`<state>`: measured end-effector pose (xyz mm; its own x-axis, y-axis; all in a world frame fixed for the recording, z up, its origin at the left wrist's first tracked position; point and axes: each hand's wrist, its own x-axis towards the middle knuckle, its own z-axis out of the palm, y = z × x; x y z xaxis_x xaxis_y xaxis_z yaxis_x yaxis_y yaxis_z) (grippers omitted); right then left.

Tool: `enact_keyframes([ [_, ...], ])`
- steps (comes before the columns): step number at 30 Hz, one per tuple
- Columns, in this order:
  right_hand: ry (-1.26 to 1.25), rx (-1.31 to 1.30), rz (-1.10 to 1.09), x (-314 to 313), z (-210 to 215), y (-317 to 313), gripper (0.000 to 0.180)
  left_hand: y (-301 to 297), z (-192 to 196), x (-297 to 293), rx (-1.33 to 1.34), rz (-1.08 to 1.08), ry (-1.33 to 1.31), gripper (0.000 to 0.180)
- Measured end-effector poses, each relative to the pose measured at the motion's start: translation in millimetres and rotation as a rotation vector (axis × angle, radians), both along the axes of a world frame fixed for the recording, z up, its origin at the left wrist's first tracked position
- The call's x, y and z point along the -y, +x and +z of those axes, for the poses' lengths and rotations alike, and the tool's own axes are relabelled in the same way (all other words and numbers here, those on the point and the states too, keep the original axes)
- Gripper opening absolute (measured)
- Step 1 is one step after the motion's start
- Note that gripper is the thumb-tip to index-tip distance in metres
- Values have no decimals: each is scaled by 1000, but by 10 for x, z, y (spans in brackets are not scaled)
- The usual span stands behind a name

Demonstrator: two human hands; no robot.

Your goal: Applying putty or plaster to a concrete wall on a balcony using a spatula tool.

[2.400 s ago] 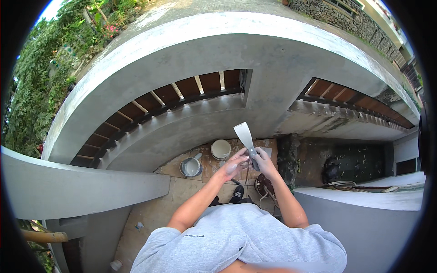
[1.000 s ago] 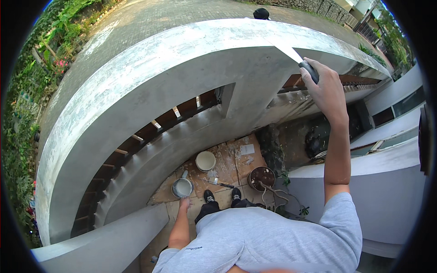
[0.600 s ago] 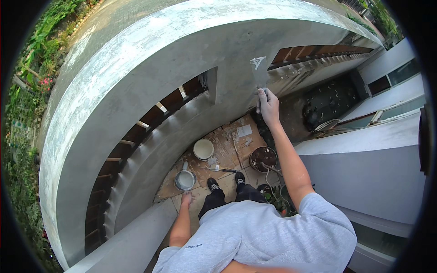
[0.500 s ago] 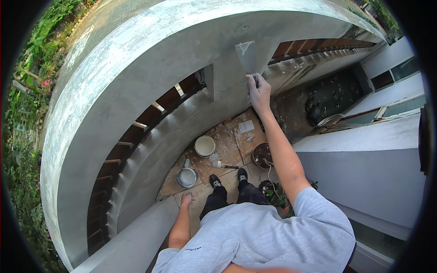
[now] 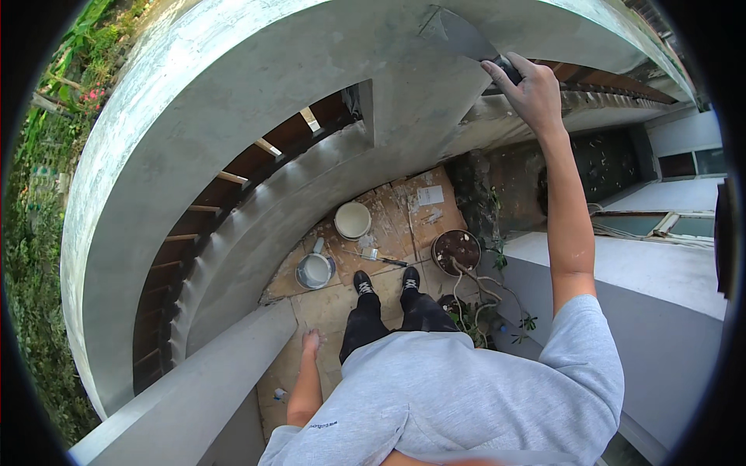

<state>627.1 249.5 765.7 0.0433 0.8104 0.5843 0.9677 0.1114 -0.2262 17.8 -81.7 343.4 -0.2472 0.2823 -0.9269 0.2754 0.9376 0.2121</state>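
My right hand (image 5: 536,92) is closed round the dark handle of a wide putty knife (image 5: 464,37). The knife's blade lies against the upper part of a grey plastered wall (image 5: 412,101), with whitish filler near its edge. Low beside my left leg hangs my left hand (image 5: 311,340), loose and with whitish dust on it. Its fingers look slightly apart and nothing shows in them. By the wall's foot stand a white bucket of pale filler (image 5: 353,220) and a grey bucket with pale contents (image 5: 315,270). A paintbrush (image 5: 373,255) lies in front of my shoes.
Stained cardboard (image 5: 392,225) covers the floor along the wall. A potted plant (image 5: 457,252) with bare, bent stems stands right of my feet. Slatted openings (image 5: 233,177) cut through the curved wall. A low pale wall (image 5: 186,388) runs at the left; a ledge (image 5: 606,268) at the right.
My right hand has moved to the right and up with the putty knife, whose blade now slants up and left along the wall. My left hand still hangs low.
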Motion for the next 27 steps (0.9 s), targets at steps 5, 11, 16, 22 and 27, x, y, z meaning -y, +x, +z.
enact_keyframes([
  [5,5,178,40,-172,175,-31,48,260,-79,221,-16,53,-52,27],
  [11,78,279,45,-244,276,87,48,757,-106,54,66,142,97,23],
  [16,47,282,55,-134,315,204,47,1053,-160,35,103,155,159,21],
  [22,-1,383,74,-136,443,145,47,1210,-296,263,95,146,159,21],
  [27,-27,400,26,-142,490,-115,46,1247,-350,487,79,149,103,26],
])
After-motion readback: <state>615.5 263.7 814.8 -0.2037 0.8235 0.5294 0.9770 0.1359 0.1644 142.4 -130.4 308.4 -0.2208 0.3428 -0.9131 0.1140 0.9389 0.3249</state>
